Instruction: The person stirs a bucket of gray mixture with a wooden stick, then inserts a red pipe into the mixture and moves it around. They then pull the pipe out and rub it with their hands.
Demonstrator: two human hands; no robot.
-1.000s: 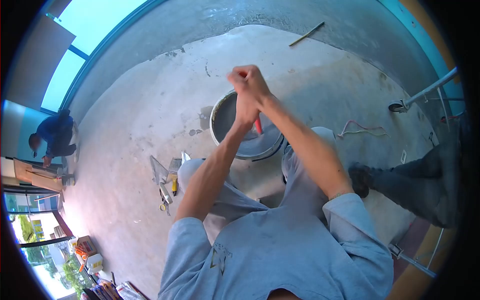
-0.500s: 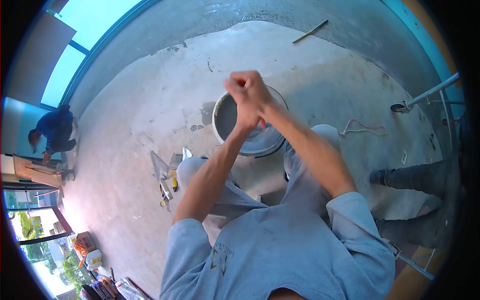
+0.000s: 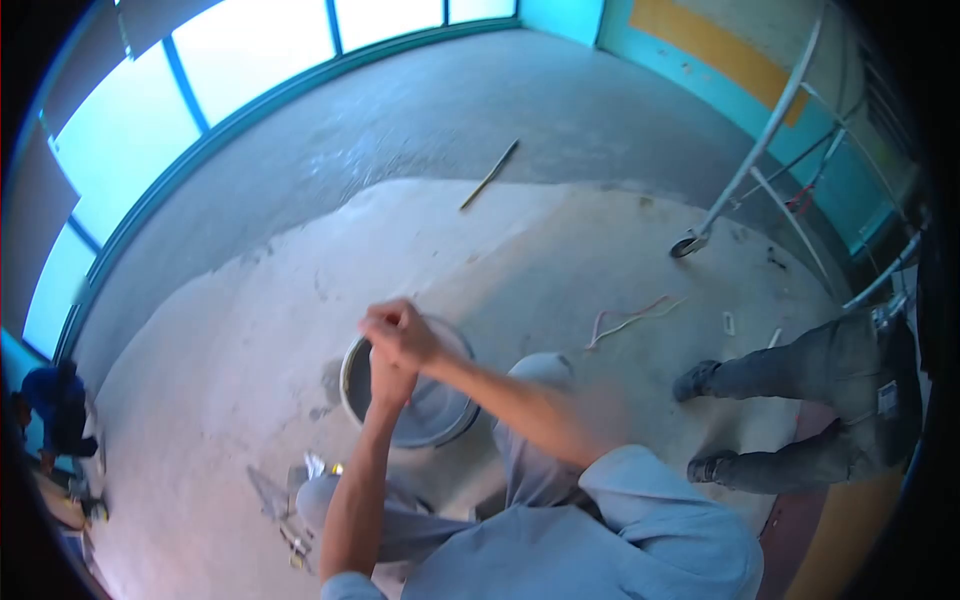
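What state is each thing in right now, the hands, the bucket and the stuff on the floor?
Right hand: closed fist, stacked above the left.
Left hand: closed fist, over the bucket.
Bucket: upright, open, on the floor.
Stick: lying flat on the floor.
Cord: loose on the floor.

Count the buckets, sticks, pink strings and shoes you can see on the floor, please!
bucket: 1
stick: 1
pink string: 1
shoes: 2, both on the other person's feet
Total: 5
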